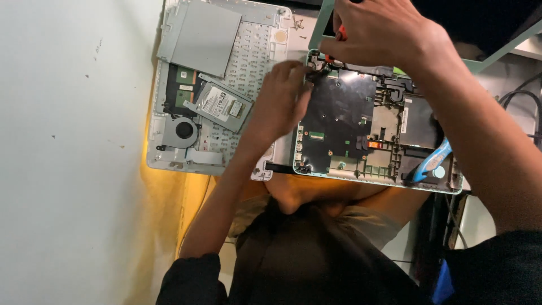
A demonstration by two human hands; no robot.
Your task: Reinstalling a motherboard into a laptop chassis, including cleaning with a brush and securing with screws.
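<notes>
**Head view: screw work at the corner of an open laptop base**

Head camera looks down on both hands at the upper left corner of the laptop base [375, 138], which lies open with its dark board sheet exposed. The right hand [384, 34] is closed around a screwdriver [339, 33] with a red-orange handle, tip down at the corner bracket [316, 63]. The left hand [282, 101] is curled, fingertips pinched at that same bracket; whether it holds a screw cannot be seen. Keep the driver upright and seated before turning, and steady the bracket with the left fingers. A blue pry tool [432, 162] rests on the base's right end. Just left lies a white keyboard cover [226, 85] with fan [182, 131] and drive [219, 104]. A pale wall [68, 152] bounds the left side; dark cables [522, 99] hang right.
</notes>
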